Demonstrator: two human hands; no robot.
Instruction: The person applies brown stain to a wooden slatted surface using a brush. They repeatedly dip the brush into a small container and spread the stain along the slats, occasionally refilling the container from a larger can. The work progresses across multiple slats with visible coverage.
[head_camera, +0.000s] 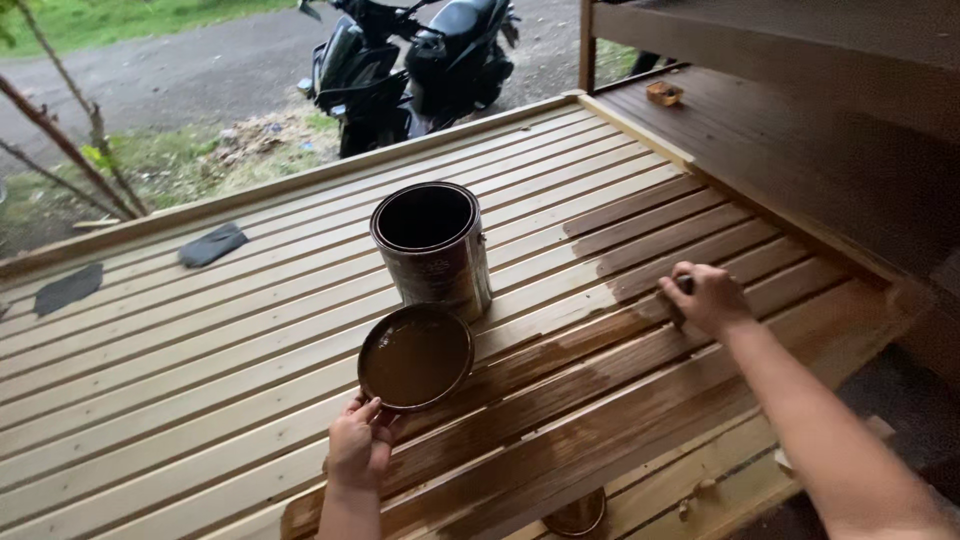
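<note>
**Head view: stain application on slatted wooden platform**

Head camera looks down on a pale slatted wooden platform (200, 340), partly coated with dark brown stain (600, 380) along its near right slats.

1. Right hand (708, 297): clenched around a small dark applicator (684, 286), mostly hidden in the fist, pressed onto a slat at the edge of the wet area.
2. Left hand (358, 445): fingers pinch the near rim of a round shallow metal lid (416, 357) filled with brown stain, tilted slightly above the slats.
3. Open cylindrical metal can (433, 247), streaked brown, stands upright just behind the lid.

Step in hand, as judged: spreading stain along the slats. A further stroke calls for keeping the lid level and working toward the bare wood.

Surroundings: outdoors. Two dark cloths (212, 244) lie on the far left slats. A black scooter (410, 60) is parked beyond, on a paved path beside grass. Dark stained shelving (800, 110) rises at right.
</note>
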